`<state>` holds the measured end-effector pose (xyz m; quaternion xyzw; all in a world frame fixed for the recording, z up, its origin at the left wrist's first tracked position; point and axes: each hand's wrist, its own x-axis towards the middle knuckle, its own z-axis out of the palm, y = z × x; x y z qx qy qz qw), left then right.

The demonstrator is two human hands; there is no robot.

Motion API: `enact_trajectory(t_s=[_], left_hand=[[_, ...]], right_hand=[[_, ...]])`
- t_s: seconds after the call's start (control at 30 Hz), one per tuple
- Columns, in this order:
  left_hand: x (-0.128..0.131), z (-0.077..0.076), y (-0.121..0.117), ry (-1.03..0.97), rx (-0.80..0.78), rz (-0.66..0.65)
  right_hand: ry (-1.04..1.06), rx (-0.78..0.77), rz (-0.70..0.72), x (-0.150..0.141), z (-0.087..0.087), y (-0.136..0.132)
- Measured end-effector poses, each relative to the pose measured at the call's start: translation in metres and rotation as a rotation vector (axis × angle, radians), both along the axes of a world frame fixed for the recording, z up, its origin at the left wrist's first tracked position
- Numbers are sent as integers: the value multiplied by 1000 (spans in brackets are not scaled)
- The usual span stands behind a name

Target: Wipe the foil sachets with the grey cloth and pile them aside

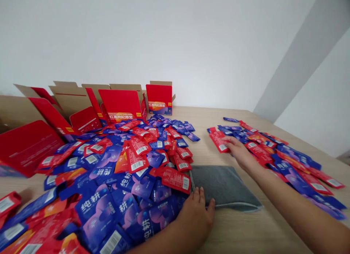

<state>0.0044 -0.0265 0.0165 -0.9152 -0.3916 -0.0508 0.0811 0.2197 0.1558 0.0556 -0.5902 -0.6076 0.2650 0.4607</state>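
A large heap of red and blue-purple foil sachets [115, 173] covers the left half of the wooden table [237, 228]. My left hand [195, 214] lies flat with fingers together, partly on the heap's near edge and partly on a grey cloth pad [226, 186]. My right hand [237, 150] reaches to the far right and its fingers close on a small stack of red sachets [218, 141]. This stack lies at the left end of a second, smaller spread of sachets [287, 162].
Several opened red-and-brown cardboard boxes [120, 104] stand along the table's back left, one more [24, 144] at the far left. A white wall rises behind the table. Bare wood shows between the two sachet spreads.
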Motion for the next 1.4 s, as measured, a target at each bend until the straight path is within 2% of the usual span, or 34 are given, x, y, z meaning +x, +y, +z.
enact_trajectory(t_s=[0.13, 0.2, 0.27, 0.33, 0.4, 0.5, 0.6, 0.83, 0.97, 1.17, 1.4], left_hand=[[1, 2, 0, -1, -26, 21], [0, 4, -1, -7, -28, 31], [-1, 7, -2, -12, -22, 31], [-2, 8, -2, -13, -20, 33], [-1, 8, -1, -10, -27, 41], [-2, 5, 0, -17, -33, 44], [-3, 3, 1, -24, -32, 32], [-4, 4, -1, -6, -22, 15], [-4, 8, -1, 13, -21, 10], [-2, 9, -1, 9, -13, 17], [-2, 10, 0, 6, -11, 8]], right_hand=[[-65, -94, 193, -19, -18, -92], [-244, -8, 246, -26, -26, -120], [-492, 130, 199, -31, -31, -133], [-708, 228, 155, -35, -34, -137], [-836, 236, 204, -40, -37, -138], [-923, 179, 335, -44, -42, -139], [-970, 156, 372, -42, -45, -140], [-1107, 121, 145, -12, -42, -132], [-1015, 163, 32, -5, -31, -136], [-719, 346, 129, -28, -9, -152], [-823, 313, 177, -42, -22, -154]])
